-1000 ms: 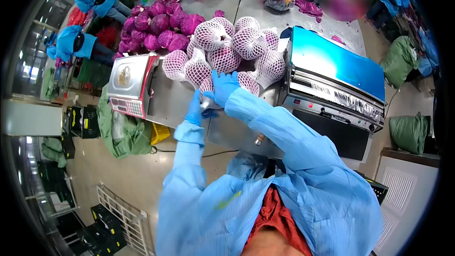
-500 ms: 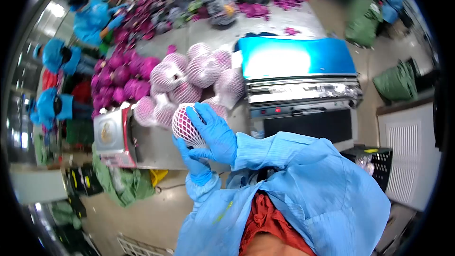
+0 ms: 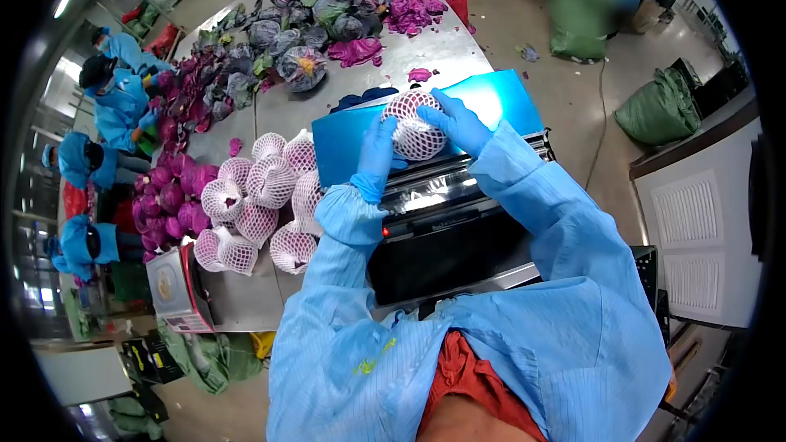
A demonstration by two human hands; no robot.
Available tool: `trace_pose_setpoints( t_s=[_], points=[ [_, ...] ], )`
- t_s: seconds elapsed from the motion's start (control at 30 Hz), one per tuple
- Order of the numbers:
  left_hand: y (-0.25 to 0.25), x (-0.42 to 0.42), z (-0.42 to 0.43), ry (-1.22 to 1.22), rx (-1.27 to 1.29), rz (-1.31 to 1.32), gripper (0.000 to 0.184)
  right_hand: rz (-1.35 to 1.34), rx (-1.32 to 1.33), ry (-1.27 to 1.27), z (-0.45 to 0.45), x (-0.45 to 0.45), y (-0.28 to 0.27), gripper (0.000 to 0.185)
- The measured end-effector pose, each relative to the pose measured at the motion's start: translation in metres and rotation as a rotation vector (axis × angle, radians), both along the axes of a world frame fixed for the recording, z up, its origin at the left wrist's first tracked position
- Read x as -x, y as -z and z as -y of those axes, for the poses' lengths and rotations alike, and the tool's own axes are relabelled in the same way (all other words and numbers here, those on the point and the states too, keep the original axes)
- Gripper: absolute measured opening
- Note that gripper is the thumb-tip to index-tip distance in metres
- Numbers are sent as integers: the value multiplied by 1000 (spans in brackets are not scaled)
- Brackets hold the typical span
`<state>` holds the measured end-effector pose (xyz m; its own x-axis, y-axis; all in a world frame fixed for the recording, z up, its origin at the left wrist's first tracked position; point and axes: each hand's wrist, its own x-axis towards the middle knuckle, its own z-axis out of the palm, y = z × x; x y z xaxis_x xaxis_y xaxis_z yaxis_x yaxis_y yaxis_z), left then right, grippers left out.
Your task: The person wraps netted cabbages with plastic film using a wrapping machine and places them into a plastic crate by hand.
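Note:
Both my blue-gloved hands hold a red cabbage (image 3: 416,127) in a white foam net sleeve. My left hand (image 3: 377,151) presses its left side, and my right hand (image 3: 458,121) has its fingers over the right side. The cabbage is in front of the bright blue sheet (image 3: 336,143) of a wrapping machine; whether it touches the sheet I cannot tell. Nearer my body lies the machine's black plate (image 3: 442,258), below a shiny metal bar. To the left, several other netted cabbages (image 3: 272,182) sit grouped on the steel table.
Bare purple cabbages (image 3: 170,199) are piled at the table's left, behind a box (image 3: 176,290). Untrimmed cabbages and loose leaves (image 3: 303,24) cover its far part. Co-workers in blue (image 3: 115,102) stand along the left. A green sack (image 3: 659,106) stands on the floor at right.
My hands have carried the netted cabbage from beside the netted group, rightward and away from my body, to the machine's blue sheet. The camera view has shifted too.

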<state>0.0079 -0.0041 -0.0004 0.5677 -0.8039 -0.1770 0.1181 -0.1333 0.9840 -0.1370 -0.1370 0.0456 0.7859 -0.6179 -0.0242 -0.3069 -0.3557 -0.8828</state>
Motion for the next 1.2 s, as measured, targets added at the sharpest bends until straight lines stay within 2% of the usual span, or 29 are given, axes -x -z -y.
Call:
trace_pose_setpoints(
  t_s=[0.1,0.17,0.23,0.3,0.4,0.5,0.53,0.63,0.67,0.77,0.87,0.9,0.97,1.0,1.03,1.1,1.13,1.17,1.2],
  points=[
    [-23,0,1,62,-86,-82,62,16,-213,-47,17,13,1,75],
    [-24,4,3,-4,-57,-142,59,47,-389,-74,29,16,11,68],
    [-28,12,4,-44,1,-168,59,57,-372,-39,24,11,-1,63],
    [-31,23,2,-64,-38,-184,61,200,-147,-80,31,0,11,61],
    [-33,35,-5,-55,-24,-179,60,140,-34,-66,29,4,10,59],
    [-32,36,-8,-60,16,-243,60,220,-42,-65,27,7,10,58],
    [-31,37,-9,-45,40,-232,59,94,-121,-110,29,6,4,63],
    [-22,45,-8,21,61,-270,60,41,-18,-78,31,0,9,61],
    [-20,51,-5,-7,75,-207,62,45,-17,-115,32,1,7,59],
    [-32,43,-9,60,-28,-307,64,224,-106,-82,33,2,15,56],
    [-37,33,-16,75,-111,-302,60,211,-106,-63,41,9,28,55],
    [-42,31,-18,74,-137,-281,58,201,-77,-22,35,19,18,57],
    [-50,37,-36,-27,-127,-180,52,92,-85,15,31,44,-5,59],
    [-52,31,-47,-2,-168,-151,50,34,-95,41,27,59,-13,60],
    [-56,32,-61,21,-142,-93,55,122,-158,72,26,75,-18,55],
    [-55,29,-92,85,-272,49,44,-82,-162,36,54,111,-17,43],
    [-46,23,-111,127,-354,87,38,-269,-101,33,61,129,-25,39],
    [-41,24,-125,109,-434,145,42,-454,-40,27,66,146,-33,36],
    [-23,19,-141,120,-517,344,50,-570,98,4,69,160,-35,38]
  ],
)
